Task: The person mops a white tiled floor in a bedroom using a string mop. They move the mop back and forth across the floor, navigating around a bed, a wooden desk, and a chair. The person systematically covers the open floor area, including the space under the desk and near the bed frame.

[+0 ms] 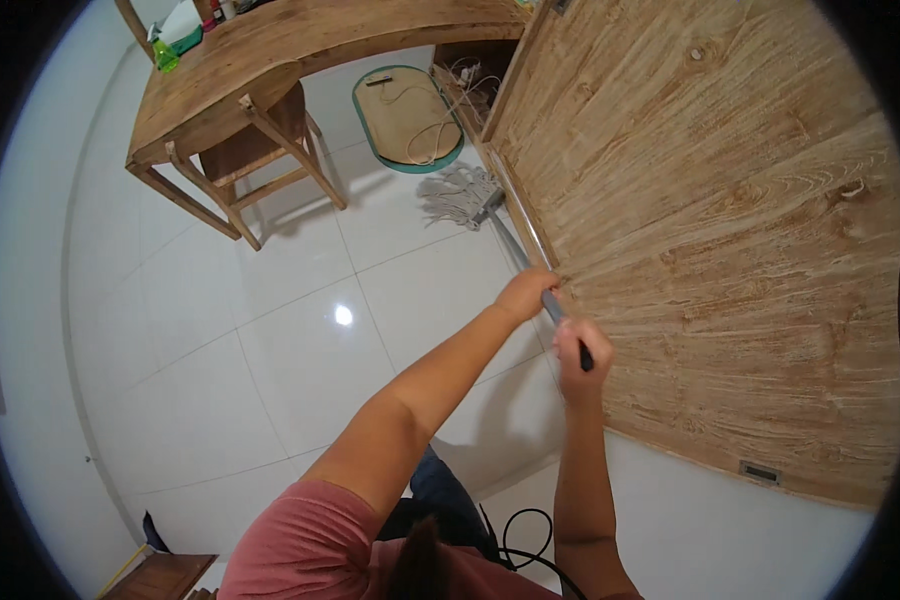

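Note:
A string mop with a grey handle and a whitish-grey head (457, 196) is in both my hands. Its strands lie on the white tiled floor (300, 310), close to the foot of a large wooden panel. My left hand (527, 293) is wrapped round the middle of the handle. Nearer to me, my right hand (582, 350) grips the handle by its black end. The handle slants away from me, up and to the left, toward the mop head.
A wooden desk (300, 40) stands at the back, with a wooden chair (260, 150) before it. Past the mop head lies an oval green-rimmed mat (407, 115) with a cable on it. The wooden panel (710, 230) fills the right side. A green bottle (165, 57) sits on the desk.

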Demonstrator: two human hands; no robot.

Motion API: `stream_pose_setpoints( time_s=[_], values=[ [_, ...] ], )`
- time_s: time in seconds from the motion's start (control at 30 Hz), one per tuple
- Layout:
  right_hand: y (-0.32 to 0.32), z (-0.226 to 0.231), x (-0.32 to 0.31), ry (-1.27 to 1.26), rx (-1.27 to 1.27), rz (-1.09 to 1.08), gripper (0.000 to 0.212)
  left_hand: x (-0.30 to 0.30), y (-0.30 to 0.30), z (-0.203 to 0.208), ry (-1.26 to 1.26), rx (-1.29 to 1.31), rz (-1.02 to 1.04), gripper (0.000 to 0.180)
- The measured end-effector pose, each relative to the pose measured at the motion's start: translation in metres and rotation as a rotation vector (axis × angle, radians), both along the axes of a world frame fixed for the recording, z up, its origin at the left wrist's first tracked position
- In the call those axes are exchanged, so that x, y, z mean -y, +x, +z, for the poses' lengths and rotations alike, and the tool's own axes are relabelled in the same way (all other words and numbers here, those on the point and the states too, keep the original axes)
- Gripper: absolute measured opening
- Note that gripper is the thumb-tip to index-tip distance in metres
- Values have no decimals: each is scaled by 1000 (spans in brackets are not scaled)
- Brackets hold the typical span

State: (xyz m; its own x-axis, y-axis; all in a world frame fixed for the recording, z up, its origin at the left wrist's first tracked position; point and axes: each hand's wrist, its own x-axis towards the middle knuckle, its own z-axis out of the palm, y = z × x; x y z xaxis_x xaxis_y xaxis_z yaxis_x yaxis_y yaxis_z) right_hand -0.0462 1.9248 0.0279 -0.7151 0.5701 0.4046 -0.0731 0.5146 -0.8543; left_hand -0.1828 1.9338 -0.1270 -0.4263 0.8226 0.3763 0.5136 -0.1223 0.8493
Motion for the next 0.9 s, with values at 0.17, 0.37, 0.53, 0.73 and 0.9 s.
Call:
stream_pose_setpoints(
  time_s=[0.17, 0.37, 0.53, 0.73, 0.9],
  values=[
    [74, 69, 21, -170, 115, -248, 14, 6, 98, 42, -23, 92, -170, 9],
    [128, 113, 73, -124, 264, -216, 15, 70, 194, 76, -17, 454, -544, 12],
    [149, 71, 118, -237, 118, -248, 17, 123, 226, 87, -198, 565, -679, 15],
    [166, 100, 166, -215, -156, -56, 16, 175, 234, 95, -194, 272, -408, 18],
    [165, 101, 186, -286, -401, 129, 14, 217, 203, 112, -202, 108, -182, 13]
  ],
)
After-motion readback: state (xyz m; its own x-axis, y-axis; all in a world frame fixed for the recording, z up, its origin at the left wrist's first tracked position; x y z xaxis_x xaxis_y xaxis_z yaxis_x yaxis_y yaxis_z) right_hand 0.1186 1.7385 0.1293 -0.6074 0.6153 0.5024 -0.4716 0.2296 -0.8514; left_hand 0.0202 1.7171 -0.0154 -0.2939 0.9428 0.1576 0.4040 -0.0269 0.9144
